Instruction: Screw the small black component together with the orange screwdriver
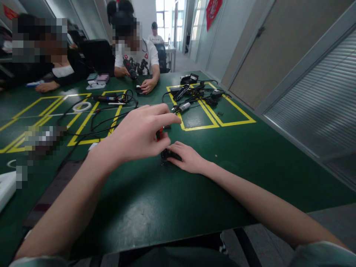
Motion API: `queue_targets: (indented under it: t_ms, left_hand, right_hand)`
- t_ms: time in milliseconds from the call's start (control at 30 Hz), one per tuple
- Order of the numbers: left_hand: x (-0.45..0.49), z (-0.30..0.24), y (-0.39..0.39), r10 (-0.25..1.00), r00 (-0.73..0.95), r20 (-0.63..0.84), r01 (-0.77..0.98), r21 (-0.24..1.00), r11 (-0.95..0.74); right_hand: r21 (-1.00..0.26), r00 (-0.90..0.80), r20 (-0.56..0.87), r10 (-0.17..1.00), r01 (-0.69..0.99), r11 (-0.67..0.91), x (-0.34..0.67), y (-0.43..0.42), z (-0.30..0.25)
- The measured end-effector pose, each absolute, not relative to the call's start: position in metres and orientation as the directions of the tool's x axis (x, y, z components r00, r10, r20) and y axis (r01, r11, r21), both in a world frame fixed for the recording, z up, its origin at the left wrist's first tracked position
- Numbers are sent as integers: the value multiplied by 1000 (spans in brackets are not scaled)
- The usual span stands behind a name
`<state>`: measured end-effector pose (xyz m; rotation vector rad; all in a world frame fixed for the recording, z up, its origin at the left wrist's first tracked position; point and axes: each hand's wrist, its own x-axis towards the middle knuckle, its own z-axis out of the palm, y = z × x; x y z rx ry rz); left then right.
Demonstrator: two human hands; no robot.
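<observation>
My left hand (140,131) is raised above the table with its fingers curled and the index finger reaching out to the right. Between its thumb and index finger shows a red and black object (159,134), mostly hidden by the hand. Lower and to the right, my right hand (187,157) rests near the tabletop, its fingers closed over a small black part (175,155). That part sits just beneath my left thumb, and its far side is covered. Whether the red object touches the black part I cannot tell.
On the green table (222,185), yellow tape frames hold black cabled parts (189,92), a silver cylinder (183,107) and small loose screws (220,114). A corded tool (107,98) and white tape ring (82,106) lie left. Across, a co-worker (141,61) handles a black tool.
</observation>
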<state>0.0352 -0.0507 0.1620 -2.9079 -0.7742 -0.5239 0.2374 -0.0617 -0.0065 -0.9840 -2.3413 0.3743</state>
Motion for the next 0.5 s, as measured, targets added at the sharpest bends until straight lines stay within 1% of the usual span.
queue_targets:
  t_ms: [100,200,300,400,500]
  left_hand:
    - [36,162,-50,445,820,359,471,16,-882]
    - [36,162,-51,463,812,355,483,34,-875]
    - [36,163,-51,469,811,350,492,25,-870]
    - [36,163,-50,448,823,349,473,14,-881]
    - [36,161,-50,441,817,372,466,25,-884]
  right_hand:
    - [-450,-566,404,719,561,695,238,-62,-7]
    - [-452,-563,411,717,557,697,238,-62,-8]
    - [-453,-567,404,717,557,696,238,-62,-7]
    - [-453,-569,398,720,561,693,238,-62,-7]
    - [-448,-568,403,718,561,696,238,-61,-7]
